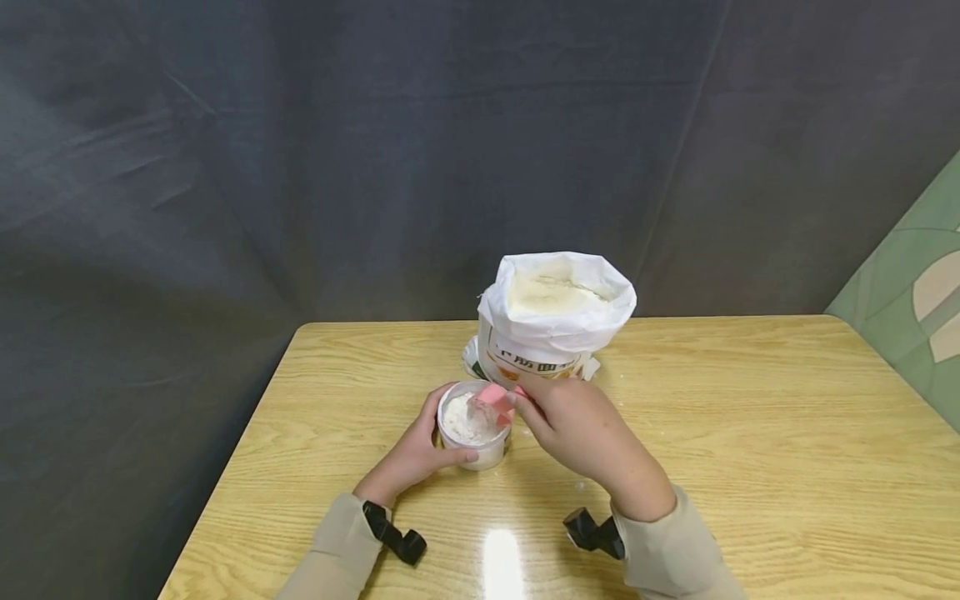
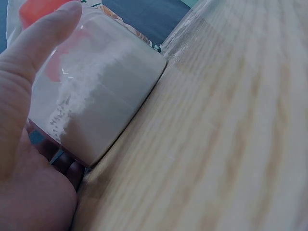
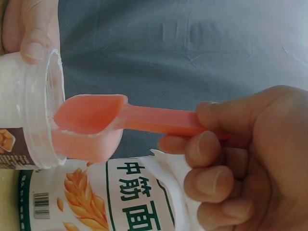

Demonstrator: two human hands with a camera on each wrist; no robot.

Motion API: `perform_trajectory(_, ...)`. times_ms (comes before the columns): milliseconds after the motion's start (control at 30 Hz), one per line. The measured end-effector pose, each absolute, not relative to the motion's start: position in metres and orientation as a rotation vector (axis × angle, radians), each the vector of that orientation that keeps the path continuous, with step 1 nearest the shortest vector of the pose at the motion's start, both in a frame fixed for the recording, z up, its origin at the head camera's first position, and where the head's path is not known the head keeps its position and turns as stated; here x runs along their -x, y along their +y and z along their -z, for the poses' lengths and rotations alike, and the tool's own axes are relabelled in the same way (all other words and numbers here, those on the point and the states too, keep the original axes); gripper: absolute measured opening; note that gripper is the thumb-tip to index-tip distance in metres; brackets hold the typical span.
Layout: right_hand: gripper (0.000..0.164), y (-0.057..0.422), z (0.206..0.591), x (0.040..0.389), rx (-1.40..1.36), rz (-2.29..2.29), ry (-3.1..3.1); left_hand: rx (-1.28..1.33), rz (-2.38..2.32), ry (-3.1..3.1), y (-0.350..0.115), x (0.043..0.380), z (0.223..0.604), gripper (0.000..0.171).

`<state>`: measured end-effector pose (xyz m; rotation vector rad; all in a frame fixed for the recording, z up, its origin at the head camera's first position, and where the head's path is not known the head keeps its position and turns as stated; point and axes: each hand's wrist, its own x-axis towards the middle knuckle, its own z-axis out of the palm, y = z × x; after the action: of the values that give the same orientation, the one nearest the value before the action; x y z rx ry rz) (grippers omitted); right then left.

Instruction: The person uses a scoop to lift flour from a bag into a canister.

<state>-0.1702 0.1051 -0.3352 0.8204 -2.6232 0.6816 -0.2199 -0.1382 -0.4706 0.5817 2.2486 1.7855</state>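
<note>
A clear plastic tub (image 1: 484, 454) of white flour stands on the table, and my left hand (image 1: 420, 446) grips it round the side, thumb at the front. In the left wrist view the flour shows heaped against the wall of the tub (image 2: 110, 86). My right hand (image 1: 588, 429) holds a pink scoop (image 1: 492, 397) by its handle. Seen from the right wrist, the bowl of the scoop (image 3: 94, 120) is at the tub's mouth, its tip just inside the rim. Right behind the tub stands an open flour bag (image 1: 558, 337), its top rolled down and flour inside.
The wooden table (image 1: 750, 433) reaches to a dark cloth backdrop (image 1: 480, 150) behind the bag. Small white specks of flour lie on the table near the right hand. A green patterned panel (image 1: 907, 283) is at the far right.
</note>
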Motion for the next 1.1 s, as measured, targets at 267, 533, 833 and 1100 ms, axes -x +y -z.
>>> perform_trajectory(267, 0.017, 0.106, 0.335, 0.17, -0.829, -0.589, -2.56, -0.571, -1.783, 2.257, -0.137, 0.22, 0.47, 0.102)
perform_trajectory(533, 0.03, 0.109, 0.333, 0.168, -0.808, -0.602, -2.542, -0.57, -1.789, 2.255, -0.136, 0.22, 0.469, 0.103)
perform_trajectory(833, 0.021, 0.116, 0.329, 0.168, -0.768, -0.79, -2.516, -0.554, -1.793, 2.253, -0.136, 0.22, 0.469, 0.103)
perform_trajectory(1100, 0.027, 0.124, 0.325, 0.167, -0.698, -1.081, -2.381, -0.552, -1.806, 2.239, -0.136, 0.22, 0.471, 0.102)
